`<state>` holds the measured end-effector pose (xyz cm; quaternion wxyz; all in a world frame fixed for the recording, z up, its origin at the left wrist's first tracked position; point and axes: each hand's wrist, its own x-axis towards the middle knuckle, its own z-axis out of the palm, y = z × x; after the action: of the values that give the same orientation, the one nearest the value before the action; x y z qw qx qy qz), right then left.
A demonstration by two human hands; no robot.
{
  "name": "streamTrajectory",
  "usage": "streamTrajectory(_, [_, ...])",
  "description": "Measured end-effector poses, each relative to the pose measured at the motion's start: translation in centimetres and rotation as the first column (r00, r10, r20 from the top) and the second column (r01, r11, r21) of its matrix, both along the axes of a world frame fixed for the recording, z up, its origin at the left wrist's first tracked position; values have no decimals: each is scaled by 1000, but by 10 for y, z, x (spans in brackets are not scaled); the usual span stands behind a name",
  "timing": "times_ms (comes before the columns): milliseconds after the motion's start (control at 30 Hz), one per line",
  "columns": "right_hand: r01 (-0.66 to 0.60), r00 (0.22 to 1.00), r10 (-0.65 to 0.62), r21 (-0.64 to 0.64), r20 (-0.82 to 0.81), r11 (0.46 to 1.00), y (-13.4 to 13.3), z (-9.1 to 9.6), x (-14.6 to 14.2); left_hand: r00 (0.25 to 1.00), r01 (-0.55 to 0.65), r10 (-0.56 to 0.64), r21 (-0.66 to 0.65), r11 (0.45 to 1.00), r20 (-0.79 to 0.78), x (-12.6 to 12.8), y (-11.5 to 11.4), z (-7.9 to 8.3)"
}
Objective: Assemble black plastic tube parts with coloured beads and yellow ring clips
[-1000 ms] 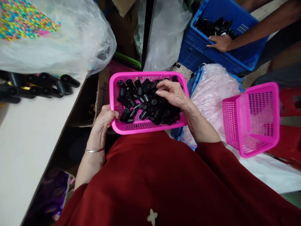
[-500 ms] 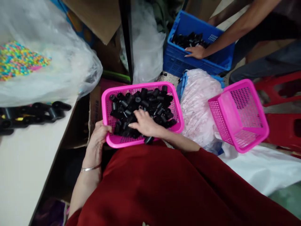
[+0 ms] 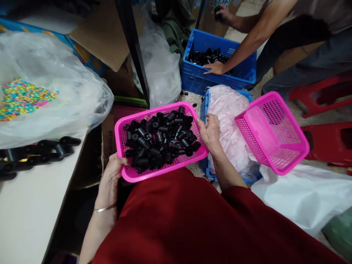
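Note:
A pink plastic basket point(image 3: 162, 176) full of short black plastic cylinders point(image 3: 158, 137) is in front of my red top. My left hand point(image 3: 113, 167) grips its left end, thumb over the rim and the other fingers hidden beneath. A silver bangle is on that wrist. At the right end, my right hand point(image 3: 210, 134) has its thumb against the rim; its fingers are apart from the thumb, outside the basket, and nothing shows between them.
An empty pink basket point(image 3: 295, 156) sits tilted at right, beside a bag of pale pink pieces point(image 3: 227, 110). Beyond, a co-worker's hand point(image 3: 216, 68) rests on a blue crate point(image 3: 242, 75) of black parts. At left, a white table point(image 3: 24, 212) carries black pieces and a bag of coloured beads.
My right hand has come out of the black cylinders and moved to the basket's right rim. My left hand keeps its grip. The co-worker's other hand now shows a dark piece.

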<state>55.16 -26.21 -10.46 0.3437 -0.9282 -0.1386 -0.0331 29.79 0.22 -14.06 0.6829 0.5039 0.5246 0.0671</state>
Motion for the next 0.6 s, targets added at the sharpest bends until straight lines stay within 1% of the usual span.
streamTrajectory(33, [19, 993, -15, 35, -115, 999, -8, -5, 3, 1000, -2, 2, 2, 1000, 2, -1, 1, -2])
streamTrajectory(67, [22, 966, 1, 88, -258, 996, -15, -10, 3, 1000, 0, 0, 4, 1000, 2, -1, 3, -4])
streamTrajectory(100, [10, 909, 57, 157, -414, 988, -19, -14, 3, 1000, 7, -7, 5, 1000, 0, 0, 5, -5])
streamTrajectory(133, [-2, 823, 140, 243, -551, 970, -22, -18, 2, 1000, 19, -19, 7, 1000, -2, 1, 8, -5])
streamTrajectory(167, [0, 728, 228, 334, -646, 943, -24, -20, 1, 999, 33, -33, 11, 999, -8, 4, 11, -5])
streamTrajectory(200, [25, 651, 302, 418, -696, 908, -25, -22, 1, 998, 52, -52, 18, 998, -18, 9, 15, -5])
streamTrajectory(233, [69, 604, 350, 484, -716, 872, -26, -24, 0, 997, 73, -72, 26, 997, -23, 16, 20, -4])
streamTrajectory(267, [126, 586, 366, 527, -723, 841, -27, -24, 0, 995, 95, -94, 34, 995, -19, 24, 24, -3])
streamTrajectory(333, [267, 601, 316, 557, -734, 786, -28, -23, -1, 989, 145, -146, 71, 987, 8, 42, 31, 3])
streamTrajectory(367, [328, 612, 281, 561, -739, 760, -29, -21, -1, 985, 166, -169, 117, 979, 18, 50, 34, 8])
streamTrajectory(400, [385, 624, 232, 552, -746, 740, -30, -19, -2, 981, 183, -190, 180, 966, 22, 57, 37, 13])
streamTrajectory(433, [437, 639, 182, 547, -747, 714, -31, -18, -2, 981, 188, -195, 272, 944, 0, 62, 39, 18])
streamTrajectory(500, [442, 711, 139, 592, -689, 673, -32, -16, -1, 989, 150, -129, 473, 868, -76, 66, 45, 28])
streamTrajectory(533, [443, 749, 109, 616, -654, 651, -32, -17, 0, 989, 146, -103, 525, 839, -110, 63, 48, 31])
streamTrajectory(600, [450, 808, 36, 655, -589, 607, -31, -18, 2, 978, 179, -76, 608, 773, -192, 51, 52, 36])
